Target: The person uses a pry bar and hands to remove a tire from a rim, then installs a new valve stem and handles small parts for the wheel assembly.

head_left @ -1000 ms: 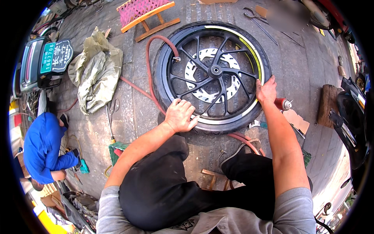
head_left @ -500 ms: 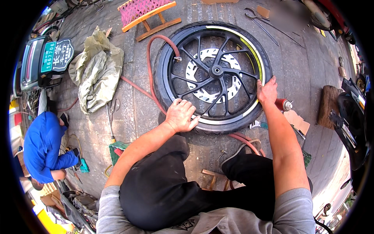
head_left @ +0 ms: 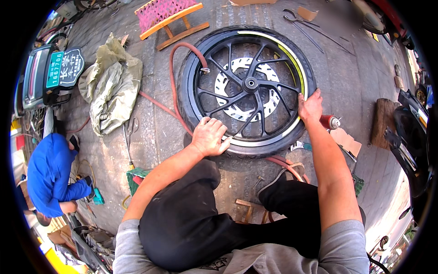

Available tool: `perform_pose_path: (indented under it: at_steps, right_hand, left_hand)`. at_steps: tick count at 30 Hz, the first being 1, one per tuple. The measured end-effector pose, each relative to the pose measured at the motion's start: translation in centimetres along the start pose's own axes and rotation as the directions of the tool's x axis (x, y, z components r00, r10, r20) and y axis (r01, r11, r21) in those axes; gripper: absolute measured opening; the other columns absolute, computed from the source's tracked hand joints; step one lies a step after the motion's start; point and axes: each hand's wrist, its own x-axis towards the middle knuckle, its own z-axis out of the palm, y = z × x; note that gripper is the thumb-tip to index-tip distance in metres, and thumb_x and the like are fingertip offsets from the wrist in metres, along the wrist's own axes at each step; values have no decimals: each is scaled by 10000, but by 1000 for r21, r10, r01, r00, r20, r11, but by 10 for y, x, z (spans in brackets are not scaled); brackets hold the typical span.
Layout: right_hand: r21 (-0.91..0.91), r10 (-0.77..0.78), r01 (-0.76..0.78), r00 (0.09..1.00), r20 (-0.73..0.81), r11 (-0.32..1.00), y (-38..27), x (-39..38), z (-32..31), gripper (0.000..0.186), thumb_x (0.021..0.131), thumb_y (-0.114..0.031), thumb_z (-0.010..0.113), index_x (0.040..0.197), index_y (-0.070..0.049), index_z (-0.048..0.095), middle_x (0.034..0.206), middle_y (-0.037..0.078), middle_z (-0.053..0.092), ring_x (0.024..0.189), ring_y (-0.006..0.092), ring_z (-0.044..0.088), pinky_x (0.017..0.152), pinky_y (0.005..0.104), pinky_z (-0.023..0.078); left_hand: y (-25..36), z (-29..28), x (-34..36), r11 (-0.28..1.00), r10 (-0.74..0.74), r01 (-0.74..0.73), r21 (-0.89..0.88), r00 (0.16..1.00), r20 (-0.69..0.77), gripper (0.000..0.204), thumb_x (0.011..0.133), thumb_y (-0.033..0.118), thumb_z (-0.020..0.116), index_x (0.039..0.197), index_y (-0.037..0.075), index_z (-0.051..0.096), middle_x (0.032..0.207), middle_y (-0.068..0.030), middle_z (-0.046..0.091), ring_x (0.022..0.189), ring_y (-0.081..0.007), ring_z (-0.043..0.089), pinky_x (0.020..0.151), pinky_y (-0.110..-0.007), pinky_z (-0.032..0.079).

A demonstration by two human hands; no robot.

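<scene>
A black motorcycle wheel [head_left: 261, 102] with its tyre on lies flat before me, a slotted silver brake disc [head_left: 222, 85] showing behind its spokes. Yellow-green and pale stripes run along the rim. My left hand [head_left: 209, 137] grips the near left edge, fingers bent over the tyre and thumb toward the rim. At the right edge, my right hand [head_left: 310, 107] clasps the tyre, thumb on the rim side and fingers over the outside. A red hose [head_left: 172, 77] loops over the tyre's left side, its metal end [head_left: 205, 71] by the rim.
Beside my right hand lie a red spray can [head_left: 329, 122] and cardboard [head_left: 346, 141]. Long metal tools [head_left: 306, 33] lie far right; a wooden stool [head_left: 169, 23] stands beyond the wheel. Left are a crumpled cloth [head_left: 114, 86] and a crouching person in blue [head_left: 50, 176]. A log [head_left: 384, 123] stands right.
</scene>
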Motion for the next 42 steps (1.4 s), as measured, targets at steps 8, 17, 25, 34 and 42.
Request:
perform_pose_path:
  at_steps: [8, 17, 25, 34, 42]
  right_hand:
    - [-3, 17, -17, 1000, 0, 1000, -1, 0, -1, 945, 1000, -473, 720, 1668, 22, 270, 1519, 347, 516, 1320, 508, 634, 1131, 526, 530]
    - [-17, 15, -16, 1000, -11, 1000, 1, 1, 1, 942, 997, -476, 721, 1665, 16, 275, 1501, 343, 529, 1299, 502, 645, 1121, 526, 535]
    - [-19, 25, -25, 1000, -2, 999, -2, 0, 0, 945, 996, -480, 719, 1665, 17, 274, 1510, 345, 522, 1310, 504, 639, 1127, 527, 532]
    - [-11, 17, -16, 1000, 7, 1000, 0, 1, 0, 961, 1000, -481, 718, 1675, 30, 263, 1532, 356, 502, 1330, 504, 628, 1139, 520, 526]
    - [-5, 26, -26, 999, 20, 1000, -1, 1, -1, 967, 1003, -479, 714, 1680, 33, 250, 1549, 360, 488, 1347, 508, 617, 1152, 518, 517]
  left_hand:
    - [0, -2, 1, 1000, -4, 4, -4, 1000, 12, 364, 835, 383, 782, 1016, 70, 736, 988, -93, 693, 1005, -293, 685, 988, -490, 492]
    - [1, -1, 1, 1000, -1, 1, 0, 1000, 3, 350, 835, 372, 782, 1011, 73, 733, 992, -92, 693, 1004, -291, 685, 982, -488, 492]
    - [0, -1, 1, 1000, -1, 1, -2, 1000, 6, 342, 838, 368, 783, 1011, 78, 730, 990, -88, 691, 998, -290, 682, 976, -484, 489]
    - [0, 0, 1, 1000, 3, -3, -2, 1000, 1, 346, 840, 370, 783, 1006, 70, 731, 993, -94, 693, 1004, -295, 683, 981, -487, 489]
    - [0, 0, 0, 1000, 4, -4, 12, 1000, 8, 349, 841, 372, 779, 1011, 71, 733, 1003, -97, 699, 1012, -295, 684, 987, -492, 490]
